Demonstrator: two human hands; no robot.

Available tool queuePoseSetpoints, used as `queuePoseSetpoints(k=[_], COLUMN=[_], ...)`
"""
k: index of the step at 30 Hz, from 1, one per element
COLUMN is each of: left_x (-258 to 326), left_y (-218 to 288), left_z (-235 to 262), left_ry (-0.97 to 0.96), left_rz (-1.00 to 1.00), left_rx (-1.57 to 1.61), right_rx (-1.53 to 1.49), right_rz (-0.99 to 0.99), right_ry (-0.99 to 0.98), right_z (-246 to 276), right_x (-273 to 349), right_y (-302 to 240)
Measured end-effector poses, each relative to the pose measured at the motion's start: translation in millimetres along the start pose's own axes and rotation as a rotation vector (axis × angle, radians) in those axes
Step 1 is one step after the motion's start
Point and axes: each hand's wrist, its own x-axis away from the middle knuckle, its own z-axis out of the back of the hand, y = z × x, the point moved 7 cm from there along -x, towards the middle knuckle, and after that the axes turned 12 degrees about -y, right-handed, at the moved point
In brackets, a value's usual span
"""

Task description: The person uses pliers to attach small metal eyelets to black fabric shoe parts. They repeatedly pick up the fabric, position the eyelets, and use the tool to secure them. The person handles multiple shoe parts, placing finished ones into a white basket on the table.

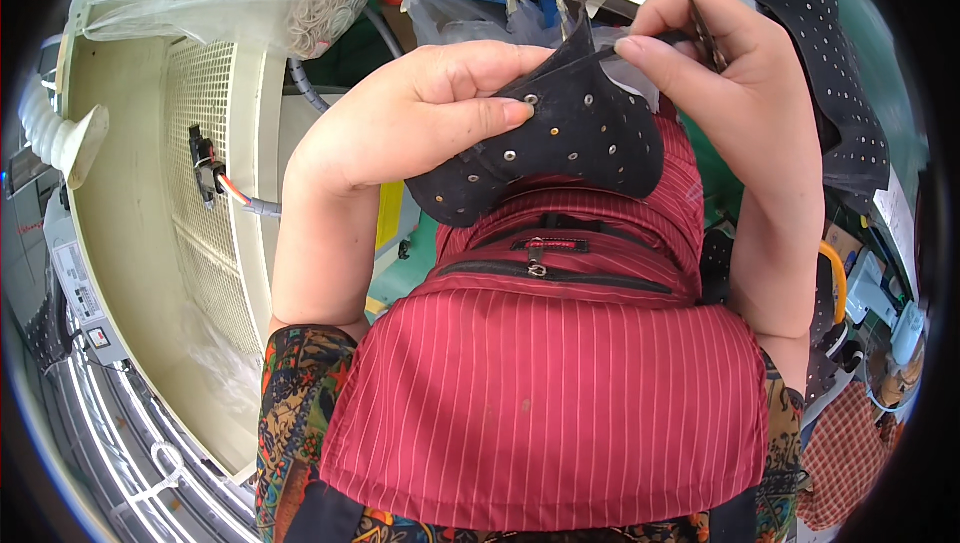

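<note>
Covering the person's front, a red pinstriped apron (540, 393) hung nearest. Just beyond it, the left hand (415, 113) had its grip closed on a black eyelet-studded piece (590, 168). The right hand (740, 73), grip pinched together by the piece's upper edge, held a slim dark tool (703, 31). Farther off, a clear bag (215, 5) lay across a cream tray (130, 213).

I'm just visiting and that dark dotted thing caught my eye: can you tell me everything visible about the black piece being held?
The black piece looks like supple leather or thick fabric, dotted with small metal eyelets, mostly silvery, some brassy. It is bent, with a curved lower edge and a pointed upper tip. It hangs before the red striped apron. The left hand grips it, thumb in front; the right hand works at its upper right edge.
</note>
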Motion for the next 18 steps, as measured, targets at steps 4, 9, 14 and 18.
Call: queuePoseSetpoints(k=[4, 9, 14, 18], left_x=[0, 1, 3, 6], left_y=[1, -1, -3, -2], left_z=[-2, 0, 1, 4], left_ry=[-0.005, -0.005, -0.006, -0.044], left_rz=[-0.012, -0.022, -0.026, -0.039], left_rx=[0.024, -0.021, -0.099, -0.283], right_rx=[0.01, 0.041, 0.021, -0.058], right_rz=[-0.045, -0.002, 0.015, 0.09], right_ry=[0.028, 0.041, -0.013, -0.068], right_z=[-1, -4, -8, -11], right_x=[-4, -8, -11, -15], right_y=[0, 2, 8, 5])
